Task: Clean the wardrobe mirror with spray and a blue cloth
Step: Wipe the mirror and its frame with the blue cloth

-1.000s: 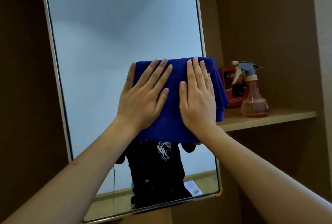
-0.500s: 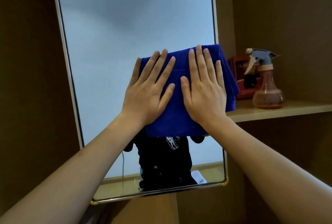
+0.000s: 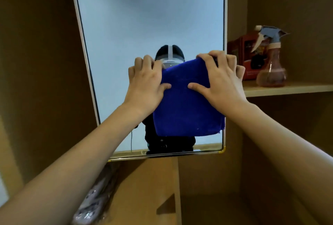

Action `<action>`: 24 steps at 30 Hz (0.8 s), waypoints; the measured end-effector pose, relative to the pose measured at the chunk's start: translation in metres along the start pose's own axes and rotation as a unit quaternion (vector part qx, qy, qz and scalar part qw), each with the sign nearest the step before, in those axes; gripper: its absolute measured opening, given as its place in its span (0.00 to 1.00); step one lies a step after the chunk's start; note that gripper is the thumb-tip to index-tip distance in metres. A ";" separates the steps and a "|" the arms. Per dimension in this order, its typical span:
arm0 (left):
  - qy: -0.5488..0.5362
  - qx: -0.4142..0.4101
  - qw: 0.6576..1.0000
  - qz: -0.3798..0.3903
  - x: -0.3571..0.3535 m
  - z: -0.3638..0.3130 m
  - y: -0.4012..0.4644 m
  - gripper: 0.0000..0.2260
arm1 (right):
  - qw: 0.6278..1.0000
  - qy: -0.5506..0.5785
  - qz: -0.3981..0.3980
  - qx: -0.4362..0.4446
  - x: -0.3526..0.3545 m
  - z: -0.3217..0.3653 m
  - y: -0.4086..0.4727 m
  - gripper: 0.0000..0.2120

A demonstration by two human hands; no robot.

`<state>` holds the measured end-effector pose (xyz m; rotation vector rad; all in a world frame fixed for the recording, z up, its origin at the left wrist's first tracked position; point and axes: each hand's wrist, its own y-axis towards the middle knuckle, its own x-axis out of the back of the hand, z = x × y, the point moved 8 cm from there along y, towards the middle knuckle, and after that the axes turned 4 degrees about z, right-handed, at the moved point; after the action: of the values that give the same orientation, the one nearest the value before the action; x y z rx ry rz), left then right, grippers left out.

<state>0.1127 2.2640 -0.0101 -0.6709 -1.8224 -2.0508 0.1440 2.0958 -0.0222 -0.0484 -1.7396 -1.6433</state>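
Your left hand [image 3: 144,84] has its fingers [image 3: 147,61] bent and curled over the top left edge of the cloth [image 3: 187,109]. The fingers sit close together, and the thumb lies flat on the front of the cloth, pointing to the right. So this hand pinches the cloth between thumb and fingers.

Your right hand [image 3: 221,82] does the same on the other side. Its fingers [image 3: 210,57] curl over the top right edge of the cloth, a little spread, and its thumb lies flat on the front, pointing to the left. The two thumb tips are near each other but do not touch.

The cloth is blue and folded. It hangs down from your fingers, in front of the lower right part of the mirror [image 3: 144,17]. You cannot tell if the cloth touches the glass. Its bottom edge is just above the bottom of the mirror frame.

Just above your left fingers, the mirror shows a dark head with a white strap. Below the cloth it shows dark clothes.

To the right of your right hand is a shelf [image 3: 292,88]. A bottle [image 3: 272,69] with a grey spray top stands on it, well apart from your fingers. It holds a pink liquid. A red box [image 3: 243,50] stands between the bottle and your right fingers, against the wall.

Below your left arm lies a pale bag [image 3: 95,197].
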 end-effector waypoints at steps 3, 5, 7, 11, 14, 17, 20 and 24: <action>-0.010 0.013 0.999 0.047 -0.015 0.001 -0.016 0.17 | 0.999 0.002 0.027 -0.017 -0.009 -0.002 -0.016 0.34; -0.023 0.014 0.998 0.061 -0.024 0.001 -0.030 0.15 | 0.999 -0.005 0.044 -0.021 -0.016 -0.003 -0.027 0.32; -0.049 0.001 0.997 0.064 -0.029 -0.002 -0.043 0.11 | 0.998 -0.020 0.062 -0.021 -0.021 -0.003 -0.037 0.28; -0.209 0.036 0.973 0.091 -0.034 0.000 -0.065 0.09 | 0.997 -0.004 0.077 -0.019 -0.024 -0.003 -0.050 0.21; -0.327 0.079 0.937 0.094 -0.040 0.010 -0.079 0.09 | 0.996 0.013 0.090 -0.020 -0.023 -0.001 -0.058 0.20; -0.391 0.106 0.910 0.083 -0.045 0.020 -0.093 0.10 | 0.994 0.055 0.094 -0.001 -0.024 0.002 -0.067 0.19; -0.439 0.127 0.887 0.065 -0.045 0.028 -0.105 0.08 | 0.989 0.097 0.109 0.023 -0.030 0.010 -0.079 0.17; -0.503 0.189 0.839 0.086 -0.055 0.041 -0.110 0.03 | 0.970 0.184 0.157 0.008 -0.041 0.018 -0.085 0.15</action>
<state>0.1070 2.3152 -0.1288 -1.9317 -2.4179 -1.1607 0.1241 2.1139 -0.1146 -0.0094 -1.3826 -1.3112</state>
